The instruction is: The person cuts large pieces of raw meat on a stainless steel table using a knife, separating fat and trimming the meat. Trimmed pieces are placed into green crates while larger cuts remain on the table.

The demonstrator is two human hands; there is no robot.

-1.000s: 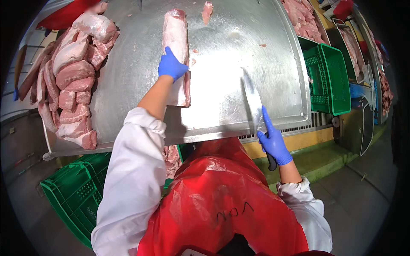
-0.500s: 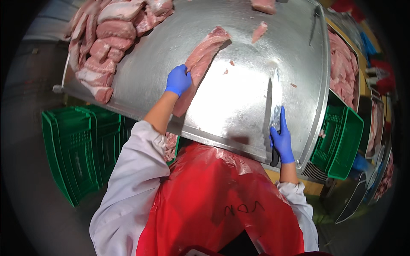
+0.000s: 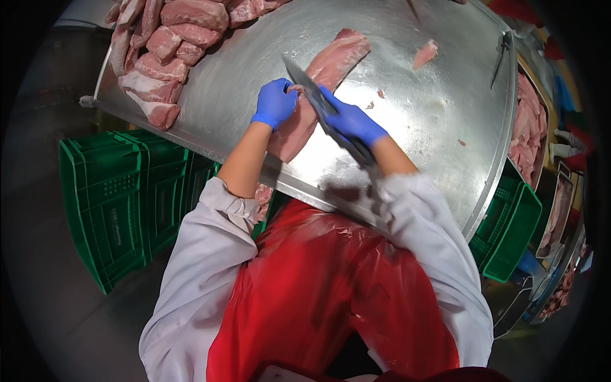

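Observation:
A long strip of pink meat (image 3: 344,57) lies slantwise across the steel table (image 3: 407,114). My left hand (image 3: 275,104), in a blue glove, pinches the strip's left edge about midway along. My right hand (image 3: 354,121), gloved in blue too, grips a knife (image 3: 304,79) with a dark handle. Its blade passes over the strip, tip pointing up and left, close by the left fingers. Whether the edge touches the meat I cannot tell, as the blade is slightly blurred.
Thick meat pieces (image 3: 153,89) are heaped at the far left. A small scrap (image 3: 425,55) and tiny bits lie right of the strip. Near the right rim rests a thin dark tool (image 3: 501,58). Green crates (image 3: 108,197) flank the table; a tray of meat (image 3: 527,130) stands right.
My right hand has swung the knife from the table's right side leftward, over the strip. My left hand still holds the strip. The view has shifted slightly.

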